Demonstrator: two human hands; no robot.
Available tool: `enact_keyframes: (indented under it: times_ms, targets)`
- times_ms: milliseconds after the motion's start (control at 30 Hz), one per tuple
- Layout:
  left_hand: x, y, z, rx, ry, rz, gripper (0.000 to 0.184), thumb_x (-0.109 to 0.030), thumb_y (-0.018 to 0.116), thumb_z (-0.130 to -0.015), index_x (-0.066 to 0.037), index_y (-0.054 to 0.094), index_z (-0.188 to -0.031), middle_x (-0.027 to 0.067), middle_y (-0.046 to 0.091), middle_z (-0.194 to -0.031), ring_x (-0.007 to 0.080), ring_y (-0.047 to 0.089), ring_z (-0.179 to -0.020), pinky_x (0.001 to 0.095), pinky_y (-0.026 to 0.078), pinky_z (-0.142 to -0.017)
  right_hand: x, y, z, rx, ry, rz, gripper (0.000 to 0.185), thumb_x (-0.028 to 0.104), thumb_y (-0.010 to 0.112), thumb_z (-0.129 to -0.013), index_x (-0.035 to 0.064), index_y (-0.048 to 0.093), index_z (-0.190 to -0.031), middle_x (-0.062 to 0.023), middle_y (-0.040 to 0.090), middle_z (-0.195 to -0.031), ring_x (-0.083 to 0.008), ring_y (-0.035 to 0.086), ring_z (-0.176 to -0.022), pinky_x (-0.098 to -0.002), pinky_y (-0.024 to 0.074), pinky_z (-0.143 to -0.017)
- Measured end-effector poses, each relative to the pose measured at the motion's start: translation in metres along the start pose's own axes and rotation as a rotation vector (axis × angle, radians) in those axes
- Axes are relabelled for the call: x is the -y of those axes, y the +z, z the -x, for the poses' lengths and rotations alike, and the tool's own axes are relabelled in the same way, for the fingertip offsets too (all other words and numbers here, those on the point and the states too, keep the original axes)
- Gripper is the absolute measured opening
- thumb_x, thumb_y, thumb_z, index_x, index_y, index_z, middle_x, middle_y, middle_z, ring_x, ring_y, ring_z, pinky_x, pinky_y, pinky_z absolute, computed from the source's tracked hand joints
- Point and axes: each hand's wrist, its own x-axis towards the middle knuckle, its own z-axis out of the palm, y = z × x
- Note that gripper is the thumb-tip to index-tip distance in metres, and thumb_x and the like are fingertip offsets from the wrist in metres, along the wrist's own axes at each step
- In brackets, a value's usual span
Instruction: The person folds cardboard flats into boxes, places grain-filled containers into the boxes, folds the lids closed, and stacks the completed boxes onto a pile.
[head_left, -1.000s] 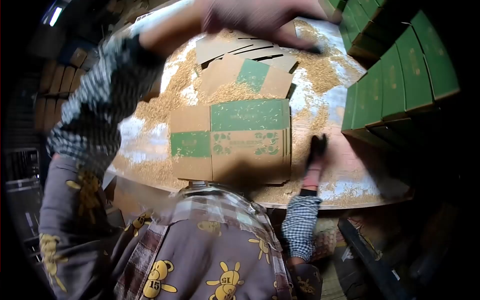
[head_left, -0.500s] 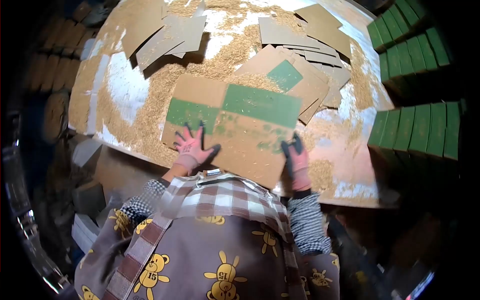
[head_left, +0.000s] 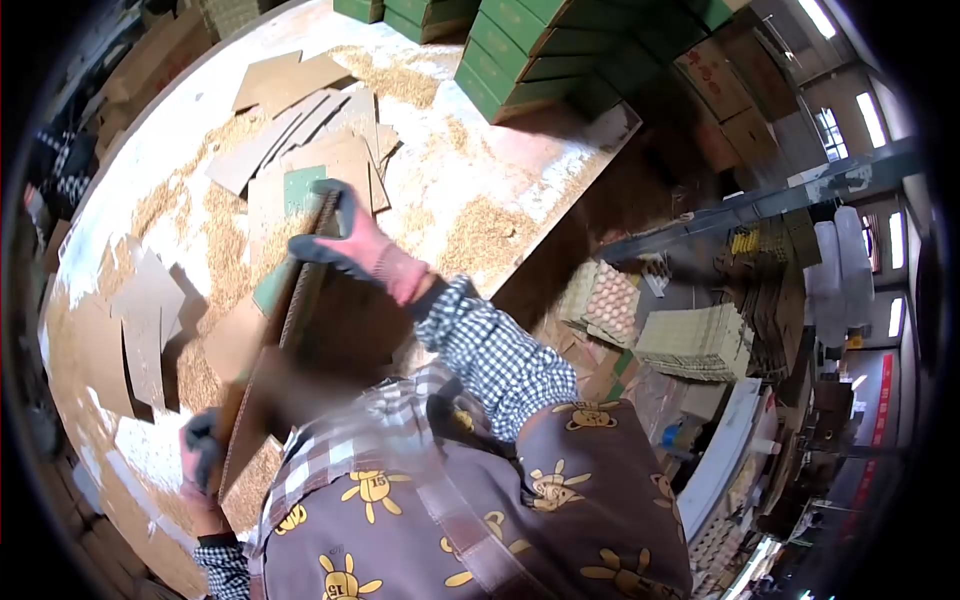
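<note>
A brown cardboard sheet (head_left: 262, 375) stands tilted on edge in front of my body, its corrugated edge facing me. My right hand (head_left: 350, 245), in a pink glove with dark fingers, grips its upper end between thumb and fingers. At the lower end, my left hand (head_left: 200, 458) in a matching glove is closed on the sheet's edge, its fingers partly hidden and blurred. Beyond the sheet lies a loose pile of cardboard pieces (head_left: 318, 150), with a green patch (head_left: 303, 190) on the top one.
Wood shavings (head_left: 485, 235) are strewn over the white table (head_left: 540, 190). More cardboard pieces (head_left: 148, 300) lie at the left. Green boxes (head_left: 525, 45) are stacked at the far edge. To the right are egg trays (head_left: 605, 300), a tray stack (head_left: 695, 342) and a metal beam (head_left: 760, 200).
The cardboard sheet has gone from lying flat on the table to standing on edge, now held by both hands. My left hand was spread on it before. The view has swung right.
</note>
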Motion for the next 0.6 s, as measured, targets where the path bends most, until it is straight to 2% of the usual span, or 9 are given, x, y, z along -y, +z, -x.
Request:
enact_keyframes:
  times_ms: [33, 133, 233, 267, 300, 367, 400, 500, 600]
  targets:
    - [-0.049, 0.025, 0.008, 0.050, 0.116, 0.376, 0.041, -0.021, 0.068, -0.082, 0.003, 0.060, -0.114, 0.0070, 0.063, -0.104, 0.0162, 0.059, -0.092, 0.0300, 0.049, -0.083, 0.009, 0.003, -0.010, 0.038, 0.113, -0.048, 0.084, 0.014, 0.083, -0.066, 0.0043, 0.034, -0.134, -0.0174, 0.046, -0.128, -0.0251, 0.044, -0.123, -0.0363, 0.0368, -0.103]
    - [-0.082, 0.028, 0.006, -0.159, 0.238, 0.197, 0.030, -0.015, 0.056, -0.093, 0.002, 0.057, -0.118, 0.0068, 0.062, -0.108, 0.0167, 0.058, -0.096, 0.0312, 0.046, -0.088, 0.051, -0.002, -0.029, 0.333, 0.334, -0.220, 0.087, 0.013, 0.083, -0.061, 0.0003, 0.036, -0.134, -0.0193, 0.056, -0.108, -0.0266, 0.064, -0.094, -0.0373, 0.0553, -0.068]
    - [-0.085, 0.076, -0.001, -0.418, 0.510, -0.095, 0.029, -0.011, 0.056, -0.091, 0.001, 0.057, -0.118, 0.0070, 0.060, -0.110, 0.0184, 0.057, -0.098, 0.0316, 0.045, -0.089, 0.014, 0.028, -0.022, 0.165, 0.052, 0.369, 0.090, 0.039, 0.075, -0.070, 0.0002, 0.032, -0.139, -0.0266, 0.049, -0.125, -0.0340, 0.052, -0.116, -0.0452, 0.0445, -0.098]
    - [-0.063, 0.080, -0.015, -0.264, 0.492, -0.296, 0.032, -0.006, 0.058, -0.086, -0.003, 0.058, -0.118, 0.0079, 0.057, -0.113, 0.0192, 0.056, -0.100, 0.0310, 0.045, -0.088, 0.017, 0.040, -0.017, 0.069, 0.168, 0.537, 0.093, 0.049, 0.070, -0.072, 0.0026, 0.029, -0.142, -0.0277, 0.042, -0.133, -0.0388, 0.041, -0.126, -0.0485, 0.0286, -0.111]
    - [-0.033, 0.077, -0.030, -0.054, 0.250, -0.526, 0.040, 0.000, 0.058, -0.078, -0.007, 0.058, -0.118, 0.0126, 0.056, -0.113, 0.0257, 0.057, -0.102, 0.0340, 0.047, -0.088, 0.039, 0.059, -0.001, -0.009, -0.035, 0.595, 0.092, 0.050, 0.071, -0.071, 0.0045, 0.032, -0.142, -0.0229, 0.040, -0.137, -0.0392, 0.037, -0.128, -0.0543, 0.0215, -0.113]
    - [-0.068, 0.093, -0.031, 0.090, 0.490, -1.148, 0.046, 0.005, 0.057, -0.073, -0.008, 0.059, -0.117, 0.0171, 0.058, -0.110, 0.0329, 0.058, -0.100, 0.0377, 0.048, -0.087, 0.056, 0.085, 0.007, 0.163, -0.685, 0.834, 0.079, 0.048, 0.066, -0.076, 0.0077, 0.041, -0.139, -0.0187, 0.037, -0.140, -0.0371, 0.033, -0.131, -0.0597, 0.0179, -0.112]
    - [-0.075, 0.084, -0.028, 0.140, 0.523, -0.870, 0.047, 0.003, 0.061, -0.070, -0.009, 0.061, -0.116, 0.0187, 0.057, -0.116, 0.0378, 0.057, -0.101, 0.0410, 0.048, -0.088, 0.042, 0.090, 0.007, 0.208, -0.756, 0.907, 0.069, 0.047, 0.063, -0.078, 0.0104, 0.046, -0.135, -0.0174, 0.038, -0.140, -0.0355, 0.033, -0.131, -0.0615, 0.0181, -0.111]
    - [-0.054, 0.028, -0.003, 0.149, 0.623, -1.533, 0.066, -0.010, 0.069, -0.066, -0.013, 0.055, -0.130, 0.0185, 0.043, -0.140, 0.0417, 0.038, -0.129, 0.0471, 0.031, -0.109, -0.035, 0.099, -0.002, 0.149, -0.804, 1.044, 0.039, 0.032, 0.049, -0.087, 0.0183, 0.056, -0.123, -0.0142, 0.042, -0.137, -0.0325, 0.032, -0.133, -0.0594, 0.0190, -0.112]
    - [-0.039, 0.036, 0.007, 0.381, 0.257, -0.609, 0.105, -0.021, 0.080, -0.064, -0.007, 0.021, -0.150, 0.0193, 0.041, -0.141, 0.0349, 0.026, -0.138, 0.0446, 0.023, -0.114, -0.049, 0.120, -0.005, -0.056, -0.940, 1.128, 0.031, 0.025, 0.046, -0.089, 0.0191, 0.059, -0.116, -0.0121, 0.050, -0.127, -0.0287, 0.042, -0.125, -0.0518, 0.0324, -0.104]
